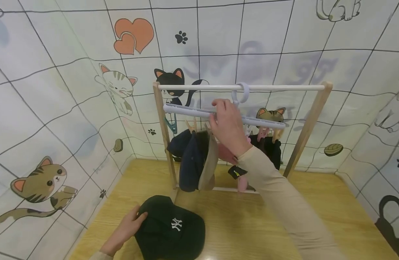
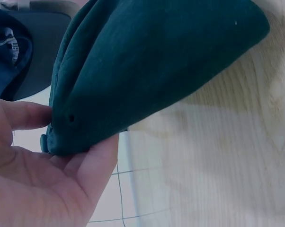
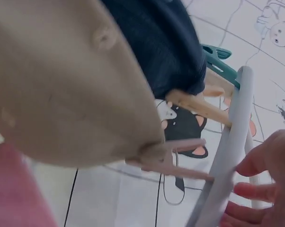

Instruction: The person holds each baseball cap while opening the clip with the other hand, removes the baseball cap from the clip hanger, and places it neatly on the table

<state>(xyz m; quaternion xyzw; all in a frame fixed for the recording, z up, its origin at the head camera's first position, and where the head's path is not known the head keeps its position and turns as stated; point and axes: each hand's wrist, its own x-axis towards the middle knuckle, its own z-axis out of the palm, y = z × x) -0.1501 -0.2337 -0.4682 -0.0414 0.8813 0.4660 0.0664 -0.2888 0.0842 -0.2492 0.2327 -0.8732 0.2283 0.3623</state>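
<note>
My left hand (image 1: 126, 227) pinches a dark green baseball cap (image 1: 186, 234) with a white NY emblem at its crown. In the left wrist view the fingers and thumb of the left hand (image 2: 48, 175) are around the button end of the cap (image 2: 147, 61). My right hand (image 1: 228, 124) grips the white bar of a clip hanger (image 1: 186, 111) near its middle; the right wrist view shows its fingers (image 3: 256, 163) against that bar (image 3: 237, 113). From the hanger's clips hang a navy cap (image 1: 189, 162), a beige cap (image 1: 209, 162) and other caps, partly hidden by my right arm.
The hanger's hook (image 1: 241, 92) is at the white rail (image 1: 283, 87) of a rack with wooden legs (image 1: 308, 130). A teal clip (image 1: 171, 124) at the hanger's left end has no cap in it. Cat-print walls (image 1: 218, 32) surround the wooden table (image 1: 322, 213).
</note>
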